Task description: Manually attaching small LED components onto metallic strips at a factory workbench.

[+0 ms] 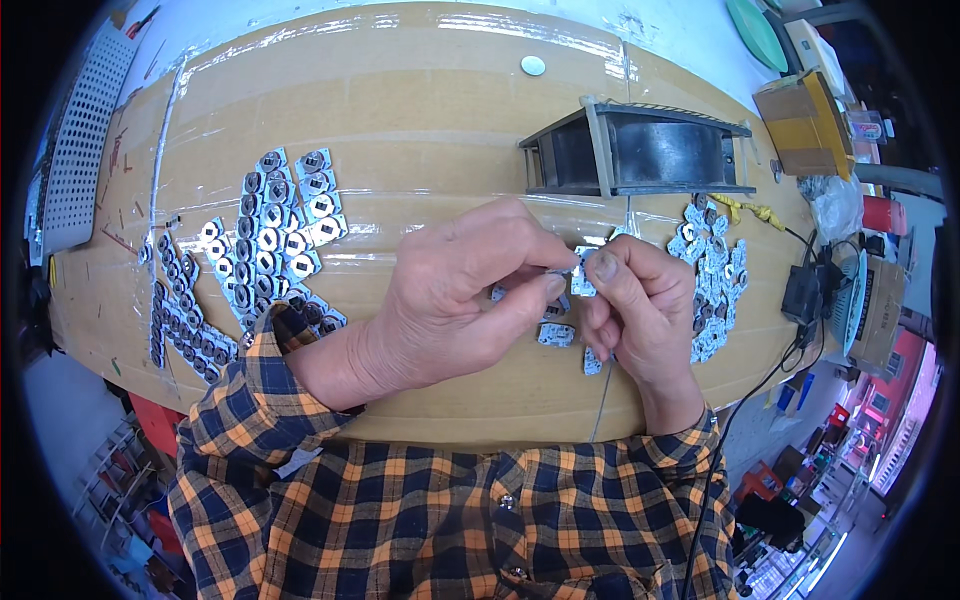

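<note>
My right hand [648,310] pinches a small white circuit board [582,278] between thumb and fingers, over the middle of the cardboard-covered table. My left hand [462,290] comes in from the left, thumb and forefinger closed together right beside that board. Something tiny and thin may be between those fingertips, but it is too small to make out. Under and between my hands lie a few loose boards [556,334], partly hidden by the fingers. Right of my right hand is a heap of similar boards [712,270].
Rows of boards with round dark parts [268,238] lie at left, with another batch [190,325] nearer the edge. A black fan [660,150] stands behind my hands. A black adapter [803,292] with cables, a cardboard box [800,125] and a perforated basket [85,140] line the sides.
</note>
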{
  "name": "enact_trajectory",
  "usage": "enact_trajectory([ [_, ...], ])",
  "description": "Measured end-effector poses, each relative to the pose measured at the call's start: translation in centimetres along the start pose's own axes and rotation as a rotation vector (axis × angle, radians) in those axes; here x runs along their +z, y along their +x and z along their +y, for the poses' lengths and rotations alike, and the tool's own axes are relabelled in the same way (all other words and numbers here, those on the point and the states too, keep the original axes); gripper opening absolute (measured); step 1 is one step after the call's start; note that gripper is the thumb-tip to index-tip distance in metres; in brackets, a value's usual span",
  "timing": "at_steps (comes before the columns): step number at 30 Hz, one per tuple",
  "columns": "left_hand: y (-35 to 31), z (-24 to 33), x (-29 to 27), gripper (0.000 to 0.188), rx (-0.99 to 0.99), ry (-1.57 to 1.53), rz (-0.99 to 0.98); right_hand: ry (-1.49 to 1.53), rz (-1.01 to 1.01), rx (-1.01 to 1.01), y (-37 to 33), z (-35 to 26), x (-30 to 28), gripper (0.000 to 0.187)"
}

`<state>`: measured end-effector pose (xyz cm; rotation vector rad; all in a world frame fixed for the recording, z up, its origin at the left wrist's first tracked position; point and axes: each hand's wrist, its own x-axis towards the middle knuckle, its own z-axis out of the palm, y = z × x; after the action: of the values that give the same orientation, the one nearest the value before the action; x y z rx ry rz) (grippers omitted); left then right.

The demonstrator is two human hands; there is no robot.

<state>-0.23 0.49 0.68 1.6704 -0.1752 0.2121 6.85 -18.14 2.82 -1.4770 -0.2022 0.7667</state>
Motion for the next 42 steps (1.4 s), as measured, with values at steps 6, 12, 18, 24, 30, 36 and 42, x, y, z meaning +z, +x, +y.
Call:
enact_trajectory([
  [6, -0.8, -1.2, 0.4, 0.019, -0.121, -0.321, 0.153, -0.62, -0.142, -0.369, 0.8, -0.1, -1.0, 0.016],
  [12, 0.5, -0.1, 0.2, 0.022, -0.367, -0.445, 0.034, -0.888, -0.072, -0.564, -0.4, -1.9, -2.4, 0.011],
  [18, -0.8, -1.0, 0.1, 0.02, -0.22, -0.279, -0.076, -0.784, -0.251, -0.507, 0.3, -0.9, -2.1, 0.015],
  [24, -0.2, -0.1, 0.4, 0.02, -0.342, -0.439, -0.117, -0.684, -0.06, -0.445, -0.4, -1.1, -2.4, 0.024],
  [30, -0.2, 0.3, 0.4, 0.02, -0.381, -0.576, -0.089, -0.588, -0.137, -0.419, -0.4, -0.9, -1.4, 0.018],
  [36, 0.1, -0.2, 0.2, 0.02, -0.4, -0.718, -0.058, -0.33, -0.125, -0.115, -0.8, -1.3, -0.8, 0.022],
  [42, -0.1, -0.2, -0.2, 0.018, -0.416, -0.618, -0.058, -0.301, -0.12, -0.146, -0.7, -0.3, -0.1, 0.03],
])
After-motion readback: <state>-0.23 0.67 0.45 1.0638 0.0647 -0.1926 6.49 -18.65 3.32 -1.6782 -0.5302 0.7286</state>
